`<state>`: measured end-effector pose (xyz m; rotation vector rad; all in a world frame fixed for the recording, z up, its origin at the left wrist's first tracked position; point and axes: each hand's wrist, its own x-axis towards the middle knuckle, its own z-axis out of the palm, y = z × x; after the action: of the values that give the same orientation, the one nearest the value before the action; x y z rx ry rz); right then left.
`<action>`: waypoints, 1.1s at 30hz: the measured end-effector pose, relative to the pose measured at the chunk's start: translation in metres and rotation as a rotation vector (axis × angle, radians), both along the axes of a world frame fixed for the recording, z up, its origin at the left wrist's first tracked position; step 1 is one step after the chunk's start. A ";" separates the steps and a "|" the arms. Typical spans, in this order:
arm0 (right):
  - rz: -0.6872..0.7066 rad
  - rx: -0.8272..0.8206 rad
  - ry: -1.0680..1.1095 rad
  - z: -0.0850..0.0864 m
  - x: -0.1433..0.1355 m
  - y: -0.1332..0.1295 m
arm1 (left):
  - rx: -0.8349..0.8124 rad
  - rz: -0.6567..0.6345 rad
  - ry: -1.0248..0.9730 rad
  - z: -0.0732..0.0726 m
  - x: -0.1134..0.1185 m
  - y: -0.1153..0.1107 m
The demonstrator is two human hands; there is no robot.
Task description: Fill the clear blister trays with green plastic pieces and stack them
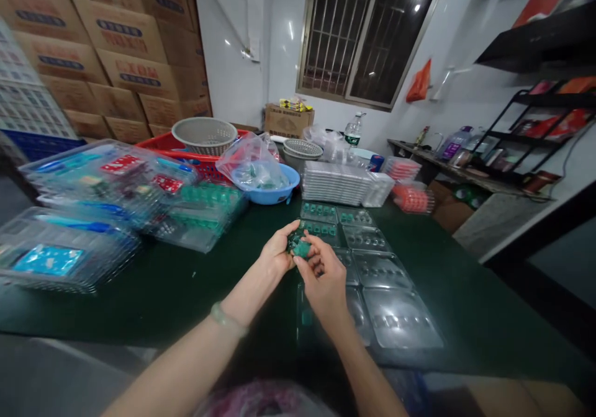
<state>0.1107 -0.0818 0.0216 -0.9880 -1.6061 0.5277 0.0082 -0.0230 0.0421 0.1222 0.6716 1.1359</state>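
Note:
My left hand point(277, 249) is cupped around small dark green pieces, too blurred to name. In front of it, the fingertips of my right hand point(327, 275) pinch a small translucent green piece point(302, 249). Both hands meet above the dark green table point(186, 299). Beneath and right of them lie clear plastic trays point(401, 327) in two columns. Green pieces sit in the slots of the far trays, such as the back left tray point(319, 211); the nearer right-hand trays show bare slots. My right hand and forearm hide part of the left column.
Stacks of filled clear cases point(112, 181) stand at left. Behind are a blue basin point(284, 184) with a plastic bag, a red basket point(161, 147), a grey colander point(205, 134) and stacked clear trays point(333, 183). Red-orange packs point(412, 198) lie at back right. Cartons point(116, 32) line the wall.

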 end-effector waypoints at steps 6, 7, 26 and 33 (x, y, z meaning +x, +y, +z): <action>0.022 -0.071 -0.019 -0.013 0.007 0.015 | -0.007 -0.053 -0.058 -0.017 -0.001 0.015; 0.027 -0.109 -0.004 -0.015 0.008 0.018 | 0.008 -0.060 -0.073 -0.019 -0.003 0.018; 0.097 -0.420 0.106 -0.023 0.031 0.055 | 0.285 -0.201 0.565 -0.047 -0.019 0.005; 0.284 -0.529 0.176 -0.021 0.026 0.058 | 0.384 -0.233 0.621 -0.043 -0.032 0.000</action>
<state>0.1369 -0.0233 0.0006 -1.0615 -1.4827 1.2473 -0.0240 -0.0227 -0.0014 0.8860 0.9467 0.9872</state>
